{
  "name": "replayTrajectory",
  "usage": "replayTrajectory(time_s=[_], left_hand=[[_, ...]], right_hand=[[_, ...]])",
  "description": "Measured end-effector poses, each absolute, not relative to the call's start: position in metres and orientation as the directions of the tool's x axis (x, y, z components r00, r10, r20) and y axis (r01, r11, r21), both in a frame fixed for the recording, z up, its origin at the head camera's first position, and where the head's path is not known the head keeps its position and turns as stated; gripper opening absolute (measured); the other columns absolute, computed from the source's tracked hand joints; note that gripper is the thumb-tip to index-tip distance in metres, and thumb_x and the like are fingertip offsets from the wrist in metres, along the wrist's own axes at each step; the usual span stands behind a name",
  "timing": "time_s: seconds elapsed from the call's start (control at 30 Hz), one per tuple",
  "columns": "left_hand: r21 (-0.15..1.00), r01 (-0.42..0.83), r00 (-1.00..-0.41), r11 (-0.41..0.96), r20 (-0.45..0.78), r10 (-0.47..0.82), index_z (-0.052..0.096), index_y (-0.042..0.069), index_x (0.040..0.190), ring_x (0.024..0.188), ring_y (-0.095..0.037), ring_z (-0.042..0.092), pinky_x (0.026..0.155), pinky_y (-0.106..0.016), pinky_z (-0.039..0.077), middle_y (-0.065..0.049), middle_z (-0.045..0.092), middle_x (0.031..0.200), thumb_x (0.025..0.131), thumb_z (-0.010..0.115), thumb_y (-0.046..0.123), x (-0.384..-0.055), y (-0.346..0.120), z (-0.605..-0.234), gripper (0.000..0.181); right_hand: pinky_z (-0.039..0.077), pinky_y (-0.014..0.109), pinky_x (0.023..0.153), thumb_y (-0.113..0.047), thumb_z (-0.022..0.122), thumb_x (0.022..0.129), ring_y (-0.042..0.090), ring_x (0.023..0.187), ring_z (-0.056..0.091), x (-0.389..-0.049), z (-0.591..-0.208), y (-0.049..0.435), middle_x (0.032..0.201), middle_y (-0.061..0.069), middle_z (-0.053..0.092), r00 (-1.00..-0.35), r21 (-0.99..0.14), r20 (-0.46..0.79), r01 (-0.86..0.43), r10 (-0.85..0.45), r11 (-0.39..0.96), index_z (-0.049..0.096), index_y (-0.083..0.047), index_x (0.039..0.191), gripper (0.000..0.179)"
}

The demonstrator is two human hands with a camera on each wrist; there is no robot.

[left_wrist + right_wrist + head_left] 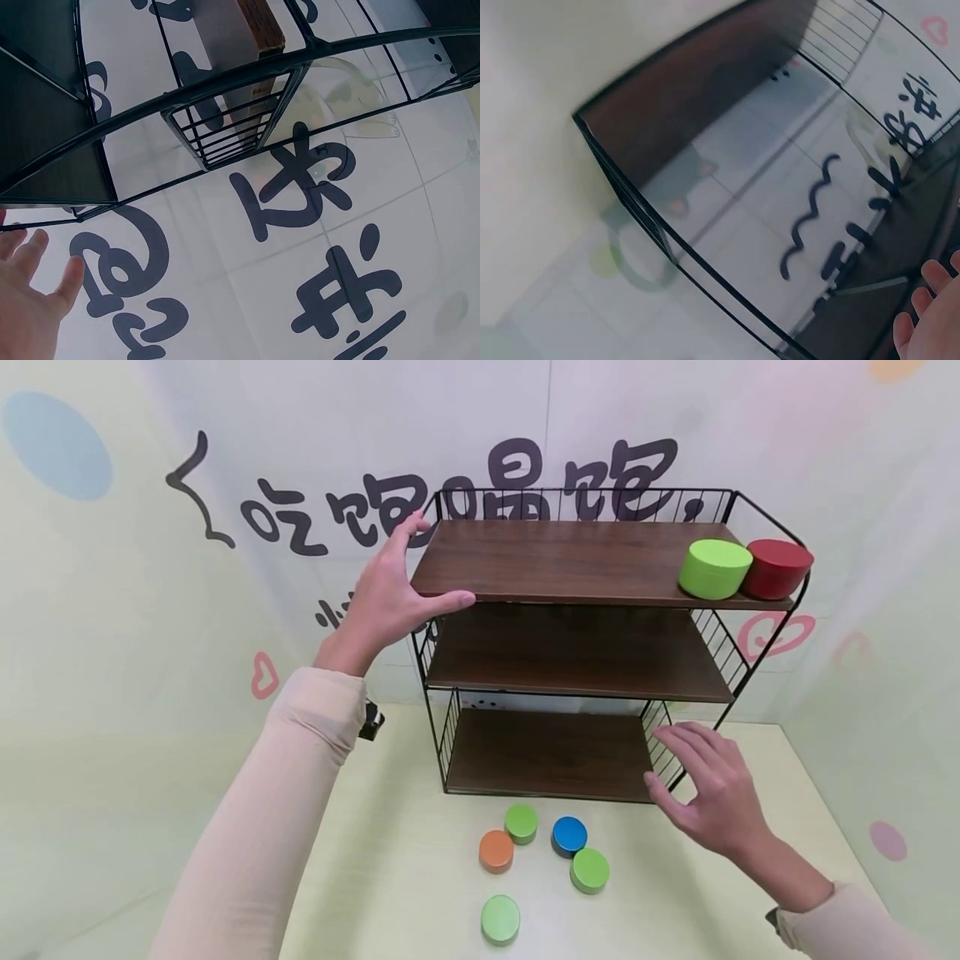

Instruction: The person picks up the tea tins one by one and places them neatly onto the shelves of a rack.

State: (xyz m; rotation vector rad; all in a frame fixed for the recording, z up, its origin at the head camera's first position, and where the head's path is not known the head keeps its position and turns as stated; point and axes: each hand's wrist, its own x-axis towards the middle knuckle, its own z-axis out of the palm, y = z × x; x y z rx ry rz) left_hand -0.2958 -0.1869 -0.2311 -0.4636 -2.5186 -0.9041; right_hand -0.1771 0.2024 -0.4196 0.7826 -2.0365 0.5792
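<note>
A three-tier rack with dark wooden boards (570,560) and a black wire frame stands against the wall. My left hand (386,589) is at the top board's left end, its thumb stretched along the front edge and its fingers by the side rail. In the left wrist view the left hand (34,292) shows spread fingers just below the wire frame (247,71). My right hand (712,793) hovers before the rack's lower right side, fingers loosely bent with nothing in them. A bright green tin (715,568) and a dark red tin (777,568) sit side by side at the top board's right end.
On the pale table (397,860) before the rack lie an orange tin (497,852), a blue tin (569,836), two green tins (521,823) and a paler green tin (500,919). Behind the rack hangs a printed white backdrop (480,410) with large dark characters.
</note>
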Motion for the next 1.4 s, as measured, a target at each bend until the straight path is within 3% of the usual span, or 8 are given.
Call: replayTrajectory(time_s=[0.43,0.6,0.83,1.4], left_hand=[[0.517,0.440,-0.854,0.734,0.493,0.165,0.026,0.021,0.157,0.143,-0.006,0.031,0.114,-0.033,0.030,0.015,0.031,0.158,0.067,0.084,0.062,-0.297,-0.186,-0.232,0.114],[0.522,0.440,-0.855,0.731,0.492,0.164,0.026,0.023,0.157,0.143,-0.006,0.031,0.114,-0.033,0.030,0.014,0.031,0.158,0.067,0.084,0.063,-0.297,-0.186,-0.233,0.115],[0.517,0.440,-0.854,0.735,0.494,0.164,0.024,0.021,0.158,0.143,-0.007,0.031,0.114,-0.034,0.030,0.015,0.032,0.157,0.067,0.084,0.062,-0.297,-0.187,-0.232,0.116],[0.516,0.449,-0.847,0.729,0.506,0.164,0.025,0.018,0.158,0.142,-0.007,0.031,0.114,-0.032,0.030,0.011,0.034,0.158,0.067,0.084,0.061,-0.299,-0.187,-0.232,0.116]], right_hand=[[0.041,0.045,0.091,-0.049,0.052,0.096,0.033,0.112,0.057,-0.157,-0.487,0.193,0.117,0.013,0.069,-0.626,-0.231,0.687,-0.669,-0.369,0.706,0.067,-0.002,0.122,0.056],[0.043,0.045,0.088,-0.042,0.060,0.091,0.031,0.111,0.058,-0.147,-0.517,0.188,0.116,0.011,0.070,-0.652,-0.240,0.649,-0.664,-0.392,0.708,0.067,-0.004,0.122,0.049],[0.046,0.041,0.082,-0.026,0.076,0.077,0.025,0.107,0.061,-0.136,-0.544,0.180,0.115,0.003,0.070,-0.657,-0.246,0.631,-0.674,-0.413,0.697,0.068,-0.009,0.122,0.049],[0.052,0.037,0.075,-0.028,0.086,0.067,0.018,0.101,0.065,-0.121,-0.582,0.167,0.114,0.001,0.070,-0.696,-0.297,0.594,-0.656,-0.404,0.694,0.070,-0.009,0.119,0.057]])
